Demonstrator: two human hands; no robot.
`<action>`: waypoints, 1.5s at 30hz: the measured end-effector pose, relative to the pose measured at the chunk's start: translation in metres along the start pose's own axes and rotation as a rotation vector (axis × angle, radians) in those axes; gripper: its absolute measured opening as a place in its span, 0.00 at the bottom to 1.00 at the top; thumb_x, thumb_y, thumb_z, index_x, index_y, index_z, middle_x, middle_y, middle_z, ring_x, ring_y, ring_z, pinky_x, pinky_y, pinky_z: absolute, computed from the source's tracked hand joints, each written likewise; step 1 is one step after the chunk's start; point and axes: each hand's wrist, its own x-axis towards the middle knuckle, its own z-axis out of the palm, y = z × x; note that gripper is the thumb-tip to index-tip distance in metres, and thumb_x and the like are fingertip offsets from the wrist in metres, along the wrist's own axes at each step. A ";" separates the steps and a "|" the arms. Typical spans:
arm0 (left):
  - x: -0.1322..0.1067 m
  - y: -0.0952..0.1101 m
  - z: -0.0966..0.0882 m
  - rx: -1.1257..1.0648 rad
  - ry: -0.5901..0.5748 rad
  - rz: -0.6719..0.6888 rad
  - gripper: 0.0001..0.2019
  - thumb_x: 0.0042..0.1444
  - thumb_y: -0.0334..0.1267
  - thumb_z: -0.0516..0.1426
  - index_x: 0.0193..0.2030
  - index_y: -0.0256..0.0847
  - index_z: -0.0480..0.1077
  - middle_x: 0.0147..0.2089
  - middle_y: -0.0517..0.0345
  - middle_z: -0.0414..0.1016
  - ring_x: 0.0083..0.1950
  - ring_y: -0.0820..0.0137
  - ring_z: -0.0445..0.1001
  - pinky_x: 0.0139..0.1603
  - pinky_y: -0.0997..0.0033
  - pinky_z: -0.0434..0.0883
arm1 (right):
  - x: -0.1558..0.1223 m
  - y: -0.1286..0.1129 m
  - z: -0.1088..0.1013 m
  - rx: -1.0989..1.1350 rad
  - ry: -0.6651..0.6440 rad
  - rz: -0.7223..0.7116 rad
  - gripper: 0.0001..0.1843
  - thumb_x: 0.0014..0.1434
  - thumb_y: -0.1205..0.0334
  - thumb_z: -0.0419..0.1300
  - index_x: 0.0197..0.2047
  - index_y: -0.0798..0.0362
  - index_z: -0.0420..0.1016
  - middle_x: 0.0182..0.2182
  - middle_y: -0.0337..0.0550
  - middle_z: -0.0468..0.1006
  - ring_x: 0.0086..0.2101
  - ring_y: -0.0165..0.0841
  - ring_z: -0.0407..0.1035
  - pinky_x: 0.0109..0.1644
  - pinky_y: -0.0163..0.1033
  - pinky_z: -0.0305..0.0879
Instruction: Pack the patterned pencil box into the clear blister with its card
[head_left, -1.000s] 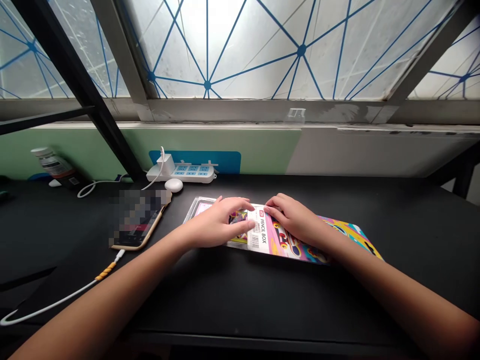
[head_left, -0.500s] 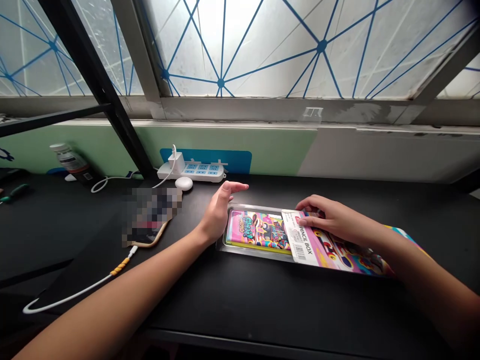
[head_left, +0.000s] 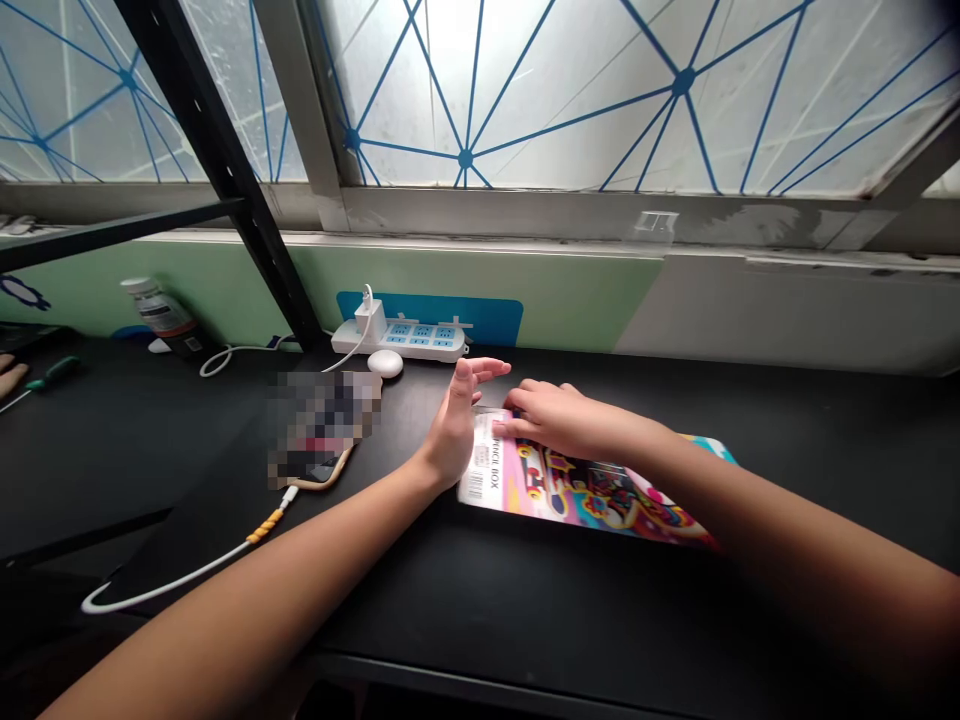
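A colourful printed card (head_left: pixel 592 490) lies flat on the desk, its white label reading "PENCIL BOX" at the left end. The clear plastic tray with the pink pencil case is now covered by this card. My right hand (head_left: pixel 555 415) grips the card near its left part, thumb on top and fingers curled towards the far edge. At the card's left end my left hand (head_left: pixel 452 425) stands on edge like a stop, fingers stretched out and thumb up, holding nothing.
Left of my hands lies a phone (head_left: pixel 322 430), its screen blurred, with a white charging cable (head_left: pixel 172 588) plugged in. Behind are a white round case (head_left: pixel 385 363) and a power strip (head_left: pixel 420 340). A bottle (head_left: pixel 169 318), a green-handled screwdriver (head_left: pixel 54 373) and a black frame post (head_left: pixel 225 170) are farther left.
My right hand has slid the card left over the tray, covering the pink pencil case. My left hand stays at the left end. The view has shifted slightly.
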 end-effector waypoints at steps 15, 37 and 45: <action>0.010 0.003 -0.003 -0.204 0.238 -0.390 0.28 0.39 0.18 0.49 0.49 0.40 0.67 0.59 0.45 0.75 0.61 0.59 0.76 0.62 0.51 0.71 | -0.078 0.084 0.033 0.150 0.295 0.124 0.28 0.68 0.35 0.49 0.51 0.47 0.75 0.51 0.51 0.80 0.53 0.51 0.72 0.61 0.60 0.60; 0.010 0.000 -0.002 -0.107 0.243 -0.406 0.09 0.65 0.27 0.53 0.48 0.41 0.69 0.56 0.48 0.80 0.39 0.66 0.83 0.33 0.69 0.78 | -0.093 0.109 0.033 0.235 0.501 0.124 0.25 0.62 0.33 0.58 0.38 0.48 0.74 0.36 0.44 0.77 0.32 0.39 0.71 0.34 0.43 0.66; 0.006 0.008 -0.005 -0.091 0.191 -0.122 0.14 0.69 0.50 0.56 0.47 0.40 0.73 0.43 0.53 0.82 0.40 0.66 0.81 0.39 0.71 0.77 | -0.108 0.089 0.024 0.045 0.953 0.033 0.18 0.62 0.40 0.63 0.36 0.46 0.74 0.38 0.49 0.77 0.36 0.45 0.73 0.42 0.51 0.70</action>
